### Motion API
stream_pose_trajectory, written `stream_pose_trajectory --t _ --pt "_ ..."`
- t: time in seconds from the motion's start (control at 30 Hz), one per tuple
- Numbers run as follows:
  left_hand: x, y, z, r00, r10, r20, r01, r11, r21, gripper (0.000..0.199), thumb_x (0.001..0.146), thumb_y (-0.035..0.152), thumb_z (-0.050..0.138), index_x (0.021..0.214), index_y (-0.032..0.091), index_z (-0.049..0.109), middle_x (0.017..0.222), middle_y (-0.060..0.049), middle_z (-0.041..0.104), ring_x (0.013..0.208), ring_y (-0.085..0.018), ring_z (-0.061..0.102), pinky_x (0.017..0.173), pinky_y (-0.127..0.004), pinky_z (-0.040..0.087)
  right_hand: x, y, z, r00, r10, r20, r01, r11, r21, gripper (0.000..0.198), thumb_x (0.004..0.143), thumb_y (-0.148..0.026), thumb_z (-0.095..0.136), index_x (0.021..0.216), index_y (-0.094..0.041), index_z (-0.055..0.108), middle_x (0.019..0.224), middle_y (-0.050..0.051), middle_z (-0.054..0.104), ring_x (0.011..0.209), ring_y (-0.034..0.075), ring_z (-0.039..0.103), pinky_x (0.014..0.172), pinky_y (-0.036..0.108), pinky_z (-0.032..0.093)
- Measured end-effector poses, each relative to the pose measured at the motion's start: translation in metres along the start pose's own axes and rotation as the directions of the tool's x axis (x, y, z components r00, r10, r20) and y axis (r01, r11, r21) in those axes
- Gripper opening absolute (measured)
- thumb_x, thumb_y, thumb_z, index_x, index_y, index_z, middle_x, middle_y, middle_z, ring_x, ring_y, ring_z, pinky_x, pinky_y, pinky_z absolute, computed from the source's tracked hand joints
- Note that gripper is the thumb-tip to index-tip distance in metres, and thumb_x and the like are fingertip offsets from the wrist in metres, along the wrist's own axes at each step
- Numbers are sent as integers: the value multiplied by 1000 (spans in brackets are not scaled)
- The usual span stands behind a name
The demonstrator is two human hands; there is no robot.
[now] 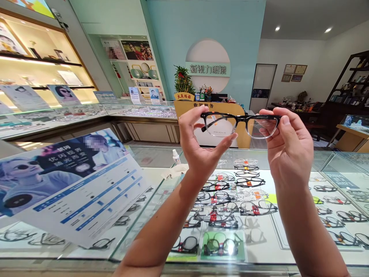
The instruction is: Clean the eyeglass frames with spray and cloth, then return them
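A pair of eyeglasses (241,119), black along the top and clear along the lower rims, is raised above the glass counter, its front facing me. My left hand (201,142) grips it at the left end, thumb below the left lens and fingers at the upper corner. With thumb and fingers, my right hand (290,146) pinches the right end; some of its fingers show through the right lens. One folded temple and small printed text appear behind the left lens. Below, several rows of eyeglasses (248,181) lie on the counter, many with red or orange tags.
A printed price board (95,192) stands on the counter at left. Near my left wrist are a small white bottle (176,157) and a pale cloth (175,171). Farther back are a yellow service desk (245,132), a plant (183,80) and lit display shelves (43,61).
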State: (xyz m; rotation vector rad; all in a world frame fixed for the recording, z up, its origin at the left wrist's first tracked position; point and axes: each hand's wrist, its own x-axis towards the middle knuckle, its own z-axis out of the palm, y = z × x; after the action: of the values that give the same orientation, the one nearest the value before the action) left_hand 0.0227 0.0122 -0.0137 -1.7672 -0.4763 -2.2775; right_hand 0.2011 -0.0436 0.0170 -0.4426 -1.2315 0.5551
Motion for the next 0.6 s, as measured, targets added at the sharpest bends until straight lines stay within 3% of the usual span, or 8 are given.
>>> stream_pose_trajectory --t 0.17,0.4,0.6 --pt "-2 -2 2 992 -118 53 123 987 -101 79 79 61 92 143 34 55 141 -8 61 125 -27 68 106 -45 56 2 2 0 1000 1 -7 -1 1000 24 13 103 -41 67 110 -32 75 122 2 84 119 23 79 100 40 66" --pt "0 -5 5 985 -155 70 168 951 -261 79 76 62 94 140 34 56 132 -6 65 118 -23 72 97 -36 59 3 2 -1 999 -32 3 32 999 -27 13 105 -40 66 106 -32 76 116 1 83 120 21 77 111 41 60" --pt "1 -11 2 974 -179 137 218 904 -367 81 75 64 94 138 34 53 126 -7 69 113 -25 77 94 -37 63 5 8 -4 1000 0 12 0 1000 -2 13 102 -42 70 105 -32 78 111 1 83 115 20 78 107 40 61"
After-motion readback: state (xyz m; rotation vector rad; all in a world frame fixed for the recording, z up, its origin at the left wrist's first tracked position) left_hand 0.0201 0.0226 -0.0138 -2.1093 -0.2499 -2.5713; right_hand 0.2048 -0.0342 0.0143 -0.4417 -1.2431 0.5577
